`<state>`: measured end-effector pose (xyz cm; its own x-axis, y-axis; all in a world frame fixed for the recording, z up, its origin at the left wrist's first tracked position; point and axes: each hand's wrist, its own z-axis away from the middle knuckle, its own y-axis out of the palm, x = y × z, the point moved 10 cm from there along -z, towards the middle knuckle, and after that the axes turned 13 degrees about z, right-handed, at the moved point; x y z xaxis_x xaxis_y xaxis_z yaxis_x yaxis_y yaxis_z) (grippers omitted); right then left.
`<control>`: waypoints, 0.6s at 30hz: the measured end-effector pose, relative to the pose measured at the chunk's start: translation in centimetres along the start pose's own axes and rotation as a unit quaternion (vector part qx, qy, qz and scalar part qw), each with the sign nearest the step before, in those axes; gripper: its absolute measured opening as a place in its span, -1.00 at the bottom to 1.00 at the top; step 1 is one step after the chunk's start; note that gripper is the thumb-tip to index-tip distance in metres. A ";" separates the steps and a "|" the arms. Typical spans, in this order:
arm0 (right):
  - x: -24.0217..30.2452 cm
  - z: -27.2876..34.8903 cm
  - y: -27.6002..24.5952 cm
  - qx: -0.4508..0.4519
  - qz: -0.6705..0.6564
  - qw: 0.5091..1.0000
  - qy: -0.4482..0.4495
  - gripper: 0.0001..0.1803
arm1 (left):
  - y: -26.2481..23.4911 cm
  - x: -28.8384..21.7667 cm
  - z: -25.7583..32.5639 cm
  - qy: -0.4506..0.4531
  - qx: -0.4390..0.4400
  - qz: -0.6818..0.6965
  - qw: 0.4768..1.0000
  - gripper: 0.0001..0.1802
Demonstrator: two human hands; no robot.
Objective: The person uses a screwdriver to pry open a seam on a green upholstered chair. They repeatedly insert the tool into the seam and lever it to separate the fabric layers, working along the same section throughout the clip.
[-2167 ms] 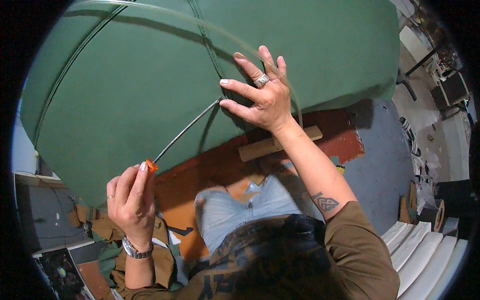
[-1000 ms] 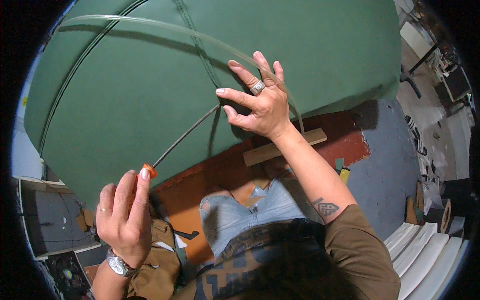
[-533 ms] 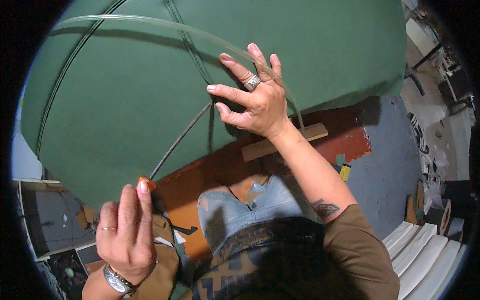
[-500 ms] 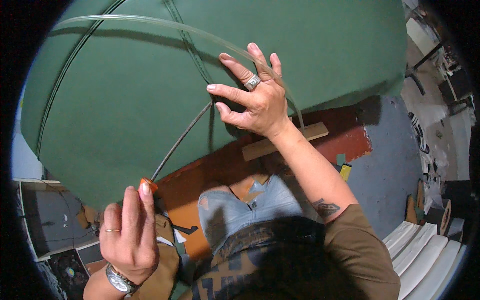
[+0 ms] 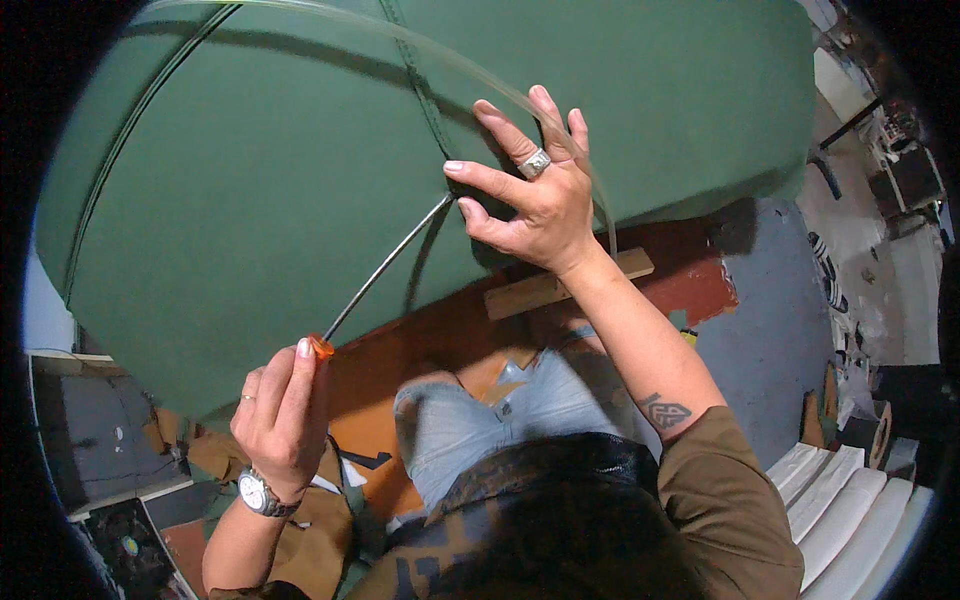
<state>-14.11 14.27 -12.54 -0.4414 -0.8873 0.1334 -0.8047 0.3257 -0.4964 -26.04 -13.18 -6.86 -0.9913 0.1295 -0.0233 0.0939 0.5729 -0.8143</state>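
Observation:
My left hand [image 5: 285,415] is closed round the orange handle of a screwdriver-like tool [image 5: 388,266] with a long, thin metal shaft. The shaft slants up to the right, and its tip meets a green upholstered piece [image 5: 270,170] at the lower end of a stitched seam [image 5: 425,95]. Beside that tip is my right hand [image 5: 535,200], fingers spread against the green cover, thumb and forefinger on either side of the spot. A clear bendy tube [image 5: 450,52] arches over the cover and passes across the right hand's fingers. Whether the tip goes into the cover, I cannot tell.
Below the green piece, a wooden strip [image 5: 515,298] lies on a reddish-brown surface [image 5: 685,285]. White padded rolls [image 5: 850,510] stand at the lower right. Brown cloth [image 5: 310,540] hangs at the lower left, near a black fan-like device [image 5: 130,540].
My left hand and the tool's handle have shifted up and right. My right hand and the green seam appear farther right, with the tip still at the seam's end.

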 end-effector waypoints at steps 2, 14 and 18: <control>0.1 -0.1 -0.2 -0.006 0.005 1.000 -0.004 -0.58 | 0.1 0.4 0.4 -0.001 -0.022 0.009 1.000 -0.47; 0.1 -0.1 0.1 0.005 0.018 1.000 -0.015 -0.51 | -3.4 -0.8 -4.3 -0.005 0.091 -0.052 0.995 -0.46; 0.2 -0.1 0.0 0.004 0.015 1.000 -0.015 -0.52 | -3.8 -1.6 -5.2 0.025 0.098 -0.075 0.992 -0.47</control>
<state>-14.22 14.11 -12.47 -0.4530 -0.8868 0.0920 -0.7883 0.3502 -0.5058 -24.35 -11.38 -0.71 -0.9864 0.0972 0.1322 -0.0795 0.4217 -0.9033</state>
